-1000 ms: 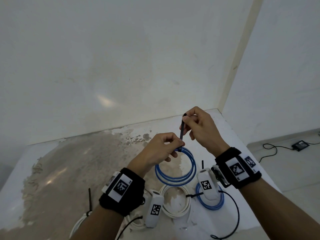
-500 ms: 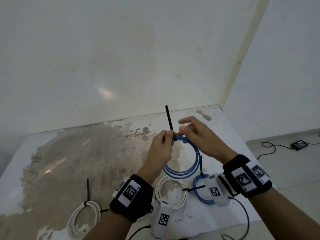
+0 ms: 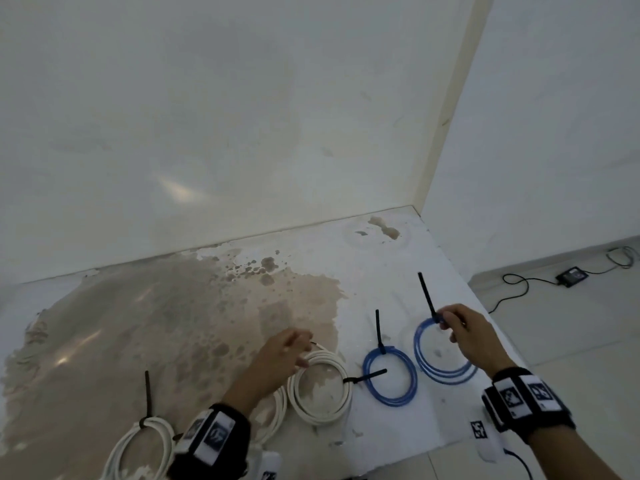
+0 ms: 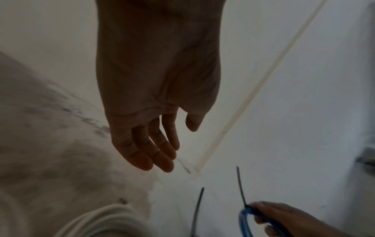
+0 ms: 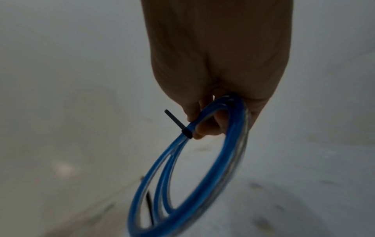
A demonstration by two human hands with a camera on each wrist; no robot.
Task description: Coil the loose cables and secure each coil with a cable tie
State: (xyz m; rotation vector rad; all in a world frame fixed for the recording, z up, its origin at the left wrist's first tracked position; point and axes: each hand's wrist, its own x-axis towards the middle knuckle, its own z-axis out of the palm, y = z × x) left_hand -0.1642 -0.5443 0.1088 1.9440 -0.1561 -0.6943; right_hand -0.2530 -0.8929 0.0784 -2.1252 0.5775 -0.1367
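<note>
My right hand (image 3: 457, 322) pinches a blue cable coil (image 3: 445, 367) at its top, beside the black cable tie (image 3: 426, 296) whose tail sticks up. The right wrist view shows my fingers (image 5: 205, 126) curled round the blue coil (image 5: 182, 176) next to the black cable tie (image 5: 178, 126). My left hand (image 3: 284, 348) hovers with straight fingers above a white coil (image 3: 320, 389) and holds nothing; in the left wrist view my left hand (image 4: 154, 144) shows an empty palm. A second tied blue coil (image 3: 389, 375) lies between them.
Another tied white coil (image 3: 142, 445) lies at the near left of the stained white tabletop (image 3: 173, 323). A third white coil (image 3: 277, 410) sits partly under my left wrist. Walls meet at the far right corner. A black adapter with cord (image 3: 571, 277) lies on the floor, right.
My left hand has let go of the blue coil and swung left over the white coil. My right hand has carried the tied blue coil down and to the right, near the table's right edge.
</note>
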